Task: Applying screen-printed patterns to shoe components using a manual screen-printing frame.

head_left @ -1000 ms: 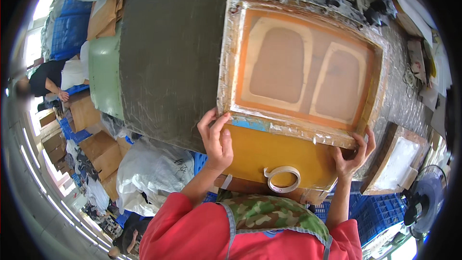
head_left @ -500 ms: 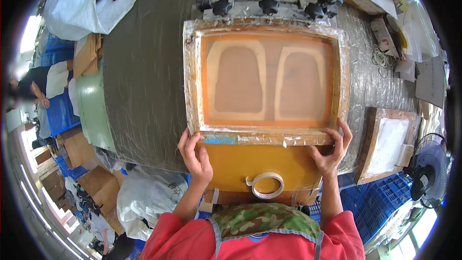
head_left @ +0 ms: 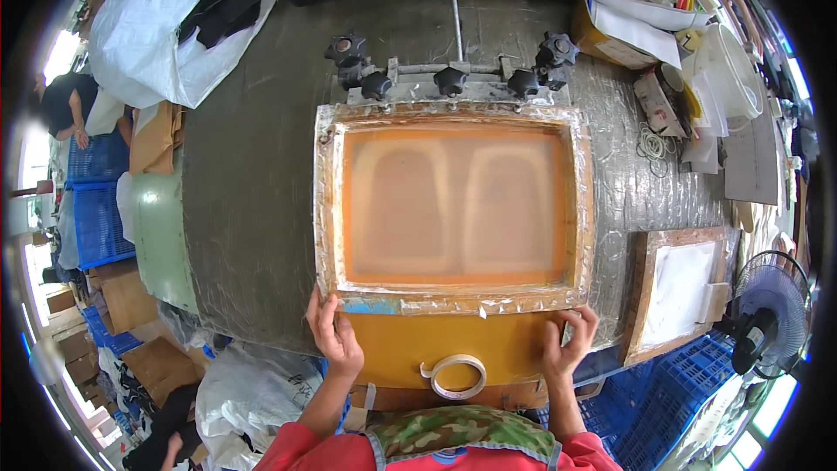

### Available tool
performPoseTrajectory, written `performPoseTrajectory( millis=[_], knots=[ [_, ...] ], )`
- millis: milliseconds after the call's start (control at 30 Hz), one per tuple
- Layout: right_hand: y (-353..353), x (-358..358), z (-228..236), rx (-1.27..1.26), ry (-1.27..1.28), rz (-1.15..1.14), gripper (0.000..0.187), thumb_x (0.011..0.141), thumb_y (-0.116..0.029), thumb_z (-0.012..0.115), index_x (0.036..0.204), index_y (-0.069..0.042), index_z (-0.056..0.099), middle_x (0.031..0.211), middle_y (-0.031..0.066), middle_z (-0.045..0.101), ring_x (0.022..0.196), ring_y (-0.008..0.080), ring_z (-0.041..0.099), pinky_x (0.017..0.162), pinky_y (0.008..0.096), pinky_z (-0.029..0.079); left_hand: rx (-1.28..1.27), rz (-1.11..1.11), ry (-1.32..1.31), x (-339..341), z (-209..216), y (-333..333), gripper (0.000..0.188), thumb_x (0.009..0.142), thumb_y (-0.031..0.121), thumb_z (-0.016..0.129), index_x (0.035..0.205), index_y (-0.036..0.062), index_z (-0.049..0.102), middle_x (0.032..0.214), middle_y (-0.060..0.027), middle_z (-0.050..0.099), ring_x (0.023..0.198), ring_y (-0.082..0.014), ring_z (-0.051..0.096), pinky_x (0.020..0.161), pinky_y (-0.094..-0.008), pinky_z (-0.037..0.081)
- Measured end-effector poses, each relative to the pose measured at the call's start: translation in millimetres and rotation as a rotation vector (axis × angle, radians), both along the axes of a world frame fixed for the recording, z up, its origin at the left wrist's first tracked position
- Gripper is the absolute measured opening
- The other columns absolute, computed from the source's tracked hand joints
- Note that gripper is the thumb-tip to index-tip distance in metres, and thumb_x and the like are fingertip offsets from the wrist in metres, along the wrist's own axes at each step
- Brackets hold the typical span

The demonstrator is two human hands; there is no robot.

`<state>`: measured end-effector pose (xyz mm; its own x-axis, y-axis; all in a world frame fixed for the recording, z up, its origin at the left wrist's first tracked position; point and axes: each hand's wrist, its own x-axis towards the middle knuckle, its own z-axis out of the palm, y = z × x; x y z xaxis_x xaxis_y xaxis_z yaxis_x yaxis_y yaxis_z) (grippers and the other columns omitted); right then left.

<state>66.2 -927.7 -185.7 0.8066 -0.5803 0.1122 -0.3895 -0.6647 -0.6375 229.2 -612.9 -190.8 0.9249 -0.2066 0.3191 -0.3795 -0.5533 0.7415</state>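
A wooden screen-printing frame point(head_left: 453, 300) lies before me, its orange-edged mesh point(head_left: 453, 209) showing two pale arch-shaped outlines. My left hand point(head_left: 338, 344) is at the near left corner, fingers closed against the frame's edge with the thumb below. Just under the near right corner, my right hand point(head_left: 568, 344) has its fingers bent and apart, fingertips close to the frame's edge; whether they touch is hard to tell. Between the hands, a yellow-brown board point(head_left: 418, 336) sticks out on the near side, with a roll of masking tape point(head_left: 478, 377) lying on it.
Black-knobbed clamps point(head_left: 451, 81) hold the frame's far side. A second, smaller frame point(head_left: 641, 296) lies at right beside a fan point(head_left: 758, 323). Blue crates point(head_left: 671, 401) stand at lower right; a white sack point(head_left: 157, 26) is at far left. Another person point(head_left: 74, 109) is at the left.
The view has tilted so the frame sits lower in it. My right fingers have slipped from the frame's right side to below its corner. The outlines on the mesh look more blurred.
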Motion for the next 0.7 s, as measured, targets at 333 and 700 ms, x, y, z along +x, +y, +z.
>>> performPoseTrajectory(
  millis=[333,700],
  knots=[
    [3.1,32.4,4.9,-0.086,0.361,0.284,0.062,0.077,-0.038,0.073,0.124,-0.003,0.053,0.128,0.0242,0.045,0.122,0.0422,0.04,0.102,0.0557,0.026,0.065,-0.023,-0.082,-0.4,-6.6,5.0,0.046,0.095,0.003,0.041,0.14,0.0022,0.035,0.142,-0.0297,0.032,0.13,-0.0422,0.038,0.106,-0.0469,0.033],
    [-20.3,47.1,-6.3,-0.067,0.37,0.547,0.039,0.086,-0.042,0.063,0.113,-0.015,0.065,0.113,0.0107,0.062,0.105,0.0339,0.057,0.092,0.0528,0.039,0.047,-0.037,-0.074,-4.2,-11.4,8.2,0.051,0.096,0.007,0.041,0.145,0.0035,0.028,0.145,-0.0325,0.026,0.134,-0.0458,0.031,0.108,-0.0507,0.028]
  ],
)
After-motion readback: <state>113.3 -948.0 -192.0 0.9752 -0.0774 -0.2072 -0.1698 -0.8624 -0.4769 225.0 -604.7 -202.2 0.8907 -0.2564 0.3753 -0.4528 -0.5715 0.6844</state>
